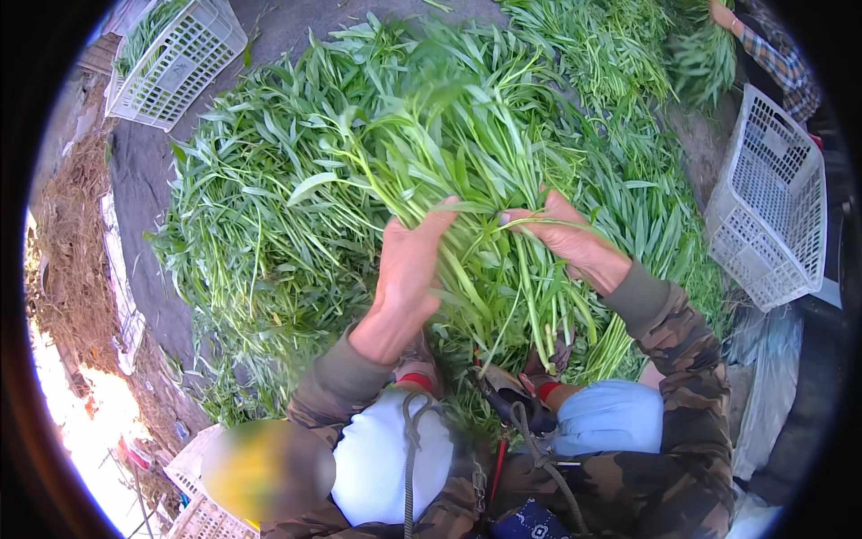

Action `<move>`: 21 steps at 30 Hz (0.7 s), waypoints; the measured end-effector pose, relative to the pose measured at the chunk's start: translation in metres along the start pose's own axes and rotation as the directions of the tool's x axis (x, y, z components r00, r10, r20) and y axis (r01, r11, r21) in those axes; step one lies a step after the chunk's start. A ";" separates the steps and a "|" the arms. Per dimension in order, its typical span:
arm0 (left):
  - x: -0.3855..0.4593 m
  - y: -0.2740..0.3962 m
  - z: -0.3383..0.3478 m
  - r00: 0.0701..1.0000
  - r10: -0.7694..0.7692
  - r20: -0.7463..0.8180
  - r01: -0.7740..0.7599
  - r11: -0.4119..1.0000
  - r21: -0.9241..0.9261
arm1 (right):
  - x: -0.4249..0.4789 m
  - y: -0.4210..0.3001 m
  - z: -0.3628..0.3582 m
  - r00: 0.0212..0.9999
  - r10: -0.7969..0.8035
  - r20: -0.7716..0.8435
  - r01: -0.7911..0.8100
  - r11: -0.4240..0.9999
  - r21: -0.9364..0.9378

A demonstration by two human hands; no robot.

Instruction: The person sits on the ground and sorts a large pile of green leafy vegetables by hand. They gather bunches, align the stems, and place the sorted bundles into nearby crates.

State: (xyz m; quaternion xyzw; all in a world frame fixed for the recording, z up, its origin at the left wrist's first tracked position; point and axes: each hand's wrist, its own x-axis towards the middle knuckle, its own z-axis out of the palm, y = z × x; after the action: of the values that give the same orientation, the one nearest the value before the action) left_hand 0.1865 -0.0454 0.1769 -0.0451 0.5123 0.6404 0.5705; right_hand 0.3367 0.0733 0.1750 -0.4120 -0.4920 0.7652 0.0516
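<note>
Leafy green stems with long narrow leaves, resembling water spinach, form a bunch in front of me. My left hand grips its left side, thumb on top, fingers wrapped round the stems. At the right side of the same bunch, my right hand pinches stems between thumb and fingers; a thin stem crosses over its thumb. Cut stem ends hang down between my knees. Beneath and around both hands spreads a large pile of the same greens.
A white plastic crate holding greens stands at the upper left, another crate at the right. More crates lie at the lower left, beside a blurred round patch. At the upper right, another person's hand holds greens over a dark ground sheet.
</note>
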 end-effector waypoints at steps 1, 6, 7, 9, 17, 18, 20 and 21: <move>0.001 -0.005 -0.003 1.000 0.008 -0.015 -0.008 1.000 -0.021 | -0.002 0.003 0.000 0.999 0.024 -0.039 -0.026 0.998 -0.054; 0.020 -0.038 -0.027 0.990 0.029 -0.138 -0.040 0.996 -0.080 | 0.004 0.040 -0.004 0.968 0.185 -0.172 -0.195 0.980 -0.043; 0.020 -0.040 -0.034 0.993 0.017 -0.120 -0.026 0.997 -0.070 | 0.005 0.038 -0.010 0.954 0.288 -0.082 -0.281 0.955 0.096; 0.014 -0.039 -0.034 0.990 0.058 -0.132 -0.071 0.993 -0.095 | -0.003 0.036 -0.016 0.964 0.256 -0.071 -0.242 0.957 0.161; 0.043 -0.082 -0.051 0.963 -0.092 -0.252 0.068 0.992 -0.103 | 0.009 0.078 -0.001 0.966 0.252 -0.053 -0.251 0.968 0.031; 0.032 -0.074 -0.042 0.973 -0.095 -0.212 0.069 0.989 -0.127 | 0.003 0.074 -0.002 0.951 0.303 -0.065 -0.297 0.950 0.095; 0.019 -0.062 -0.020 0.990 -0.022 -0.136 0.005 0.993 -0.121 | -0.004 0.060 -0.005 0.948 0.319 -0.005 -0.315 0.939 0.137; 0.019 -0.067 -0.018 0.993 -0.057 -0.108 0.045 0.993 -0.105 | -0.002 0.060 -0.005 0.954 0.301 -0.002 -0.300 0.952 0.055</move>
State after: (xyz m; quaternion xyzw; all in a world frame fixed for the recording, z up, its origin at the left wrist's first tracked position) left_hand 0.2222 -0.0573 0.1160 -0.1230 0.5081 0.6476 0.5544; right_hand 0.3608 0.0454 0.1278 -0.4846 -0.4026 0.7749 -0.0516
